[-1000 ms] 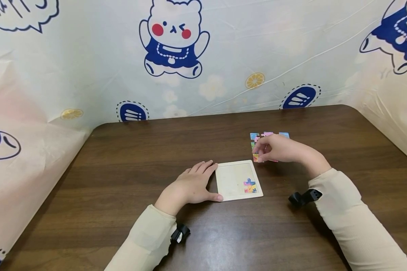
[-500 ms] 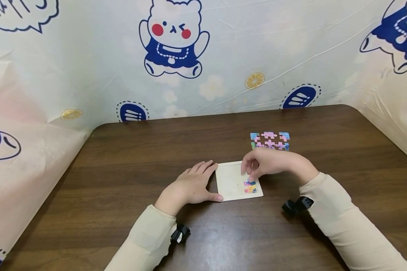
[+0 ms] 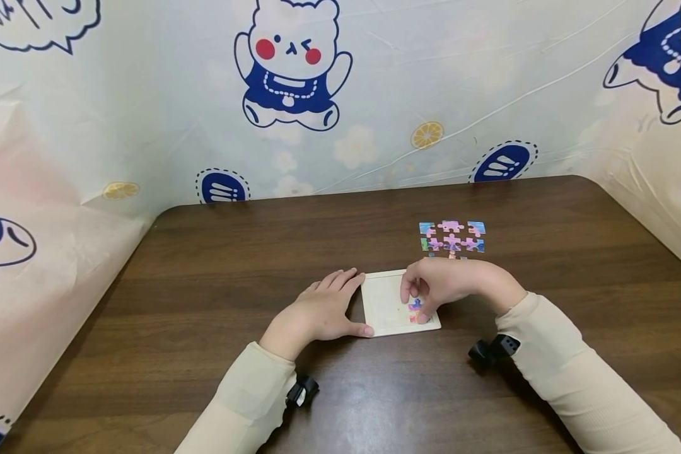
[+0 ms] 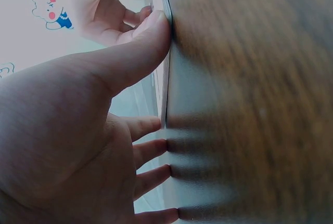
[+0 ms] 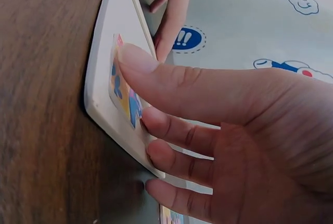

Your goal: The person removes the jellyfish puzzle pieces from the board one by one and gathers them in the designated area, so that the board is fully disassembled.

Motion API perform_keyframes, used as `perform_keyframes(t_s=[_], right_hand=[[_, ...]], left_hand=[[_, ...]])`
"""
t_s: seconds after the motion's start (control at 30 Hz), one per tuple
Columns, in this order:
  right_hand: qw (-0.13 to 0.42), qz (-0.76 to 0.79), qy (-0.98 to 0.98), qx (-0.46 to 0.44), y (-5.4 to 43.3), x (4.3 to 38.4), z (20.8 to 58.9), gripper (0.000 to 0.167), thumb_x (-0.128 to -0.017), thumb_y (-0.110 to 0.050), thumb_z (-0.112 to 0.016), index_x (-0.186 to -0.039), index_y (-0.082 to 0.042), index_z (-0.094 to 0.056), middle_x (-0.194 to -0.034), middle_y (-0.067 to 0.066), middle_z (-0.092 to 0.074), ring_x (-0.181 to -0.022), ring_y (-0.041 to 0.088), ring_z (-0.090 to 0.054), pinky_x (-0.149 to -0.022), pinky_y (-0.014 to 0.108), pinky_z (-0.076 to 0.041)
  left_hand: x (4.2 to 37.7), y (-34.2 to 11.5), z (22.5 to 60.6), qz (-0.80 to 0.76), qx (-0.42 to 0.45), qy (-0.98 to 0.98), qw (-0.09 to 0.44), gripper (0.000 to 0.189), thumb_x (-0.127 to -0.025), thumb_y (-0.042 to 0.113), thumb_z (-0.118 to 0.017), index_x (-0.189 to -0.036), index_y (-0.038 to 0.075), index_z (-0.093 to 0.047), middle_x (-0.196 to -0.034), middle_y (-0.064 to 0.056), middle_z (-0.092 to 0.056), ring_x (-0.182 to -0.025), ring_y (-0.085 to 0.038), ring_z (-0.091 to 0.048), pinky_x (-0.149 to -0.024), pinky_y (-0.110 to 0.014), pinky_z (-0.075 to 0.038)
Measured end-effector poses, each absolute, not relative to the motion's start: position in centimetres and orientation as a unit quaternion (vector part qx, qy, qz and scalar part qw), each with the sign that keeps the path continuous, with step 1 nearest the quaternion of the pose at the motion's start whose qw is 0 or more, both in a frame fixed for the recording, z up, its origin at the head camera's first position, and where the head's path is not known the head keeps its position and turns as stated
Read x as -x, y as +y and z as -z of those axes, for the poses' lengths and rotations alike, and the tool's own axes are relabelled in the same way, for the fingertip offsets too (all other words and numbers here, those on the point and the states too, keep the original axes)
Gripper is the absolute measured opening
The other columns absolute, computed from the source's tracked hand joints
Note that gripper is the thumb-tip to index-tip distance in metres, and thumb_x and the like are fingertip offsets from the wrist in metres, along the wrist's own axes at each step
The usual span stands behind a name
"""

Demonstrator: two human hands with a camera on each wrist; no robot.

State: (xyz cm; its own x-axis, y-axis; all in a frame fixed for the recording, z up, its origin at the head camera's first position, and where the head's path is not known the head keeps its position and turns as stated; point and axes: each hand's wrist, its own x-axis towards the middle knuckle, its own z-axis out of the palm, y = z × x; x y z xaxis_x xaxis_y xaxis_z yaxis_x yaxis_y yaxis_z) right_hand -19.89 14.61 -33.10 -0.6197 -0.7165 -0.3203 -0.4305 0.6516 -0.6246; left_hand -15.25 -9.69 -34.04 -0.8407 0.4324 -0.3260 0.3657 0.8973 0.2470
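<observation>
A shallow pale puzzle tray (image 3: 383, 302) lies on the table, with a few joined jigsaw pieces (image 3: 414, 305) in its near right corner. My left hand (image 3: 318, 312) rests at the tray's left side, fingers spread, thumb at the near corner and index fingertip at the far one. Over the tray's right side is my right hand (image 3: 454, 280). In the right wrist view, its thumb (image 5: 138, 60) presses on the jigsaw pieces (image 5: 119, 86) while the other fingers hang loosely bent, with nothing visible between them. The thumb hides part of the pieces.
Several loose jigsaw pieces (image 3: 451, 243) lie in rows beyond the right hand, which covers the nearest row in part. Brown wood tabletop (image 3: 232, 252) surrounds the tray. A printed curtain (image 3: 374, 82) stands behind the table. Each wrist carries a black camera (image 3: 494, 350).
My right hand has come from the loose pieces to the tray, then shifted toward its near right corner, where the thumb now presses. The left hand has stayed in place.
</observation>
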Motion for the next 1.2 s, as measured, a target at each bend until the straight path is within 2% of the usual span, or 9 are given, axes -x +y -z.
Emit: perform_keyframes(t_s=[0.4,0.63,1.2], right_hand=[[0.273,0.240,0.868,0.337,14.5,19.8,33.1,0.025,-0.074,-0.012,-0.088,-0.086,-0.013,-0.067,-0.086,0.001,-0.054,-0.081,0.016,-0.050,-0.072,0.029,-0.043],[0.268,0.260,0.867,0.331,14.5,20.0,33.2,0.024,-0.077,-0.010,-0.086,-0.089,-0.010,-0.065,-0.081,0.002,-0.055,-0.074,0.015,-0.050,-0.066,0.029,-0.044],[0.227,0.299,0.868,0.325,15.6,20.8,32.8,0.006,-0.089,-0.006,-0.073,-0.090,-0.008,-0.068,-0.080,-0.001,-0.060,-0.077,0.015,-0.054,-0.071,0.031,-0.048]], left_hand=[[15.3,-9.6,34.1,-0.084,-0.209,0.955,0.191,0.096,-0.085,0.058,-0.070,-0.158,0.018,-0.024,-0.163,-0.004,-0.020,-0.150,-0.025,-0.017,-0.117,-0.049,-0.022],[15.3,-9.7,34.1,-0.084,-0.207,0.955,0.193,0.096,-0.085,0.059,-0.070,-0.158,0.018,-0.024,-0.163,-0.004,-0.020,-0.150,-0.025,-0.016,-0.117,-0.050,-0.022],[15.3,-9.7,34.1,-0.084,-0.208,0.955,0.193,0.097,-0.085,0.059,-0.069,-0.159,0.017,-0.023,-0.163,-0.004,-0.020,-0.150,-0.026,-0.017,-0.117,-0.051,-0.022]])
